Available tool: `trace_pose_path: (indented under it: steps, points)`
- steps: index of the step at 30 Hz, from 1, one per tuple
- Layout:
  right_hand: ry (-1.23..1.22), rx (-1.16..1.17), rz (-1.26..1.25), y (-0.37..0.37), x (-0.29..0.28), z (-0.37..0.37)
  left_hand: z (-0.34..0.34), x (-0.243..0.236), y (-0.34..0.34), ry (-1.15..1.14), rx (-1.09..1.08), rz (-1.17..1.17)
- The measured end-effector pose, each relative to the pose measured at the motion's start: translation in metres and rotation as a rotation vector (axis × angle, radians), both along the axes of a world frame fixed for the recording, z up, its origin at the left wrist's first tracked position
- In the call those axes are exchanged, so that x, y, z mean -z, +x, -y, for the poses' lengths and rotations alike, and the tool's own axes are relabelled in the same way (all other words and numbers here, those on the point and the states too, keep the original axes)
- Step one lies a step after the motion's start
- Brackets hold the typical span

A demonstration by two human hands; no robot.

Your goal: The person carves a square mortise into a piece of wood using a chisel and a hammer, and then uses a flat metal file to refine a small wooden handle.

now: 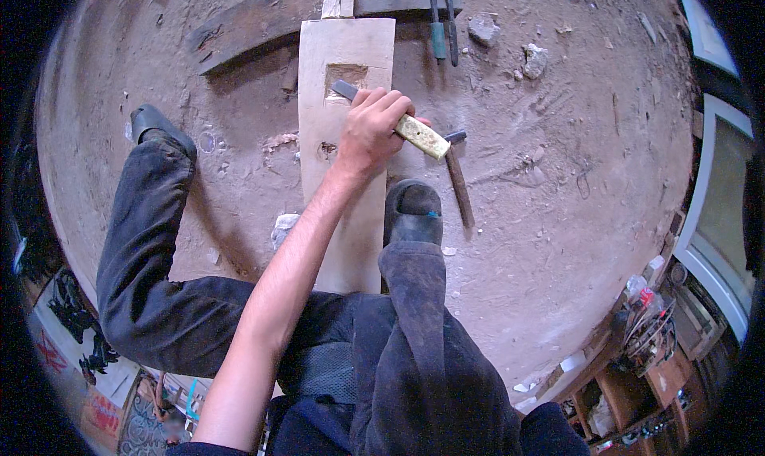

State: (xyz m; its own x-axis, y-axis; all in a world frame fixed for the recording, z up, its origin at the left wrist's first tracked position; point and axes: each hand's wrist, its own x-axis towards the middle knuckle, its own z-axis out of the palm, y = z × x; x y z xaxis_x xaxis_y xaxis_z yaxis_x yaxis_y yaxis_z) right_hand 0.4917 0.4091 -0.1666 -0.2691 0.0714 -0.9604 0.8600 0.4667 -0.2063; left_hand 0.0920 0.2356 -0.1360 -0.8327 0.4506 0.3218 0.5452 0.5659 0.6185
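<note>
My left hand (pixel 373 131) is closed around a chisel (pixel 422 137) with a pale yellow, worn handle. Its flat grey blade points up and left, its end over the near edge of a rectangular recess cut into a pale wooden board (pixel 347 193). The board runs lengthwise away from between my legs, and a knot or small hole shows lower down on it. To the right of the board, a hammer (pixel 460 187) with a wooden handle lies on the ground. Only the dark sleeve of my right arm (pixel 550 432) shows at the lower edge; the right hand is out of sight.
A dark curved timber (pixel 263 22) crosses at the far end of the board. Green-handled pincers (pixel 438 38) rest against it. Stones (pixel 484 30) lie on the dirt floor. My shod feet flank the board. Shelves with tools (pixel 637 392) and framed panels (pixel 717 217) stand at right.
</note>
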Motion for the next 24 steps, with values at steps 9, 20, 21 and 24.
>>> trace_pose_path:
  steps: [9,20,21,24]
  points:
    - [0.001,-0.007,0.024,0.006,0.002,0.001,0.000,0.000,0.001,-0.023,-0.004,0.013]
    - [0.001,-0.011,0.041,0.009,0.002,0.000,0.001,0.000,0.001,-0.007,-0.004,0.003]
    - [0.002,-0.012,0.043,0.009,0.002,0.000,0.001,0.001,0.000,-0.007,-0.004,0.003]
    - [0.004,-0.018,0.050,0.011,0.002,0.000,0.000,0.003,0.000,-0.006,-0.009,-0.008]
